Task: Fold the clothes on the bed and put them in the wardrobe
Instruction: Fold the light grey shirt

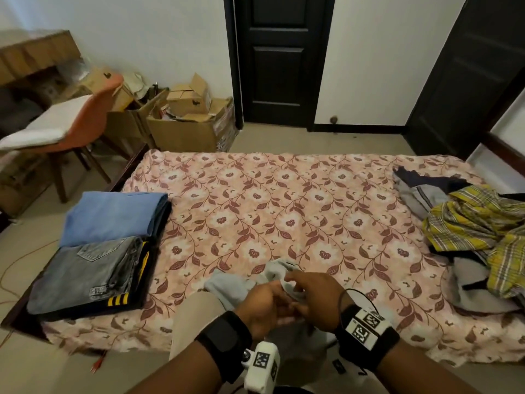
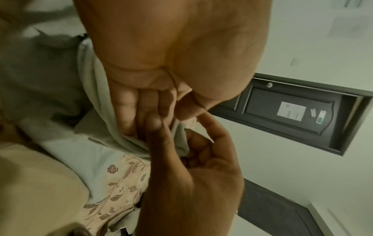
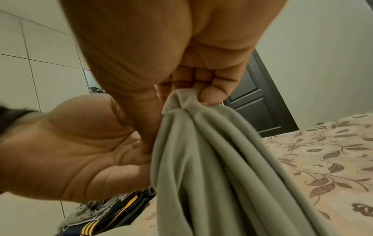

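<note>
A: Head view: the bed (image 1: 284, 200) carries a folded stack (image 1: 108, 251) at its left edge and an unfolded heap (image 1: 477, 237) at its right. Which step?

B: Starting another fold. At the bed's near edge, the right hand (image 1: 312, 297) pinches the grey garment (image 1: 227, 285); the left hand (image 1: 264, 305) grips it alongside. Next, I'd judge, spread it flat.
</note>
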`<state>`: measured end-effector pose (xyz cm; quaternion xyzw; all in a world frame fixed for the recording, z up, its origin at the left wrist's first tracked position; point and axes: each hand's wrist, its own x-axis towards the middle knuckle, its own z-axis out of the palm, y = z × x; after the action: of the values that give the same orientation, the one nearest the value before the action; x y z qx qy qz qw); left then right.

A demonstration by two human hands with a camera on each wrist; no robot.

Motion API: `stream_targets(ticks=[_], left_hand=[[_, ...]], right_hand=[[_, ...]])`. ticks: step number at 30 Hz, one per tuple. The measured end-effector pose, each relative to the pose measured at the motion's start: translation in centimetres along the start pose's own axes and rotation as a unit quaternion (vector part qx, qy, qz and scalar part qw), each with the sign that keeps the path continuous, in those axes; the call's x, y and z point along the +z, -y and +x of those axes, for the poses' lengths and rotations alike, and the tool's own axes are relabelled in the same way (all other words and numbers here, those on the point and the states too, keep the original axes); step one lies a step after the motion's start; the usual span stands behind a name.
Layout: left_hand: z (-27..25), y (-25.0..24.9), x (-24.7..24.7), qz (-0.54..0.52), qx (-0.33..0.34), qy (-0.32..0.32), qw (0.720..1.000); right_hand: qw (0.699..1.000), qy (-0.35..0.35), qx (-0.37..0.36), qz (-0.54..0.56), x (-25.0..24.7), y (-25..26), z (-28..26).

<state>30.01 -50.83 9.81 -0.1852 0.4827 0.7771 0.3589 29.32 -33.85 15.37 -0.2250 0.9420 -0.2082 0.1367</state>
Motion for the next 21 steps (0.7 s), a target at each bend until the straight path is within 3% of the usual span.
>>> stream_targets(ticks=[3,5,7,10,13,15,17,18,19,20,21], left_hand=[[-0.7,0.4,-0.9,0.015,-0.034,0.07,0.997],[0.2,0.3,-1.9,0.155,-0.014,-0.016,0.988],[2.2,-0.2,-3.9,0.297,0.039,-0.11,0.948],[5.1,-1.3,-6.9,0.423,0.072,-0.21,0.878],[6.7,-1.3,-8.0,0.53,0.068,-0.194,0.823],[7.5,-1.3,-7.5,0.562,0.093,-0.158,0.806],[8.5,-1.4,-6.5,0.525,0.115,-0.123,0.834],[8.7,-1.4,-5.6,0.46,0.086,-0.085,0.88],[8.8,-1.3,-4.6,0.374,0.029,-0.048,0.926],[8.9,-1.0,-3.8,0.298,-0.051,0.001,0.953],[8.9,-0.8,-3.1,0.26,-0.116,0.074,0.956]], right_hand=[[0.998,0.034,-0.012,-0.048,0.4,-1.0,-0.8],[0.998,0.039,-0.013,-0.052,0.5,-1.9,-1.6],[0.998,0.022,-0.039,-0.041,-0.5,-2.2,-2.7],[0.993,-0.055,-0.107,-0.021,-2.9,-2.1,-4.8],[0.979,-0.13,-0.154,-0.01,-6.4,-1.6,-7.0],[0.968,-0.164,-0.19,-0.005,-9.2,-0.8,-8.7],[0.96,-0.186,-0.209,0.011,-11.6,-0.4,-10.2],[0.959,-0.191,-0.209,0.02,-12.5,-0.5,-10.9],[0.959,-0.194,-0.206,0.028,-13.3,-0.7,-11.4],[0.959,-0.198,-0.202,0.032,-13.9,-1.0,-11.7],[0.959,-0.201,-0.196,0.035,-14.4,-1.4,-11.9]])
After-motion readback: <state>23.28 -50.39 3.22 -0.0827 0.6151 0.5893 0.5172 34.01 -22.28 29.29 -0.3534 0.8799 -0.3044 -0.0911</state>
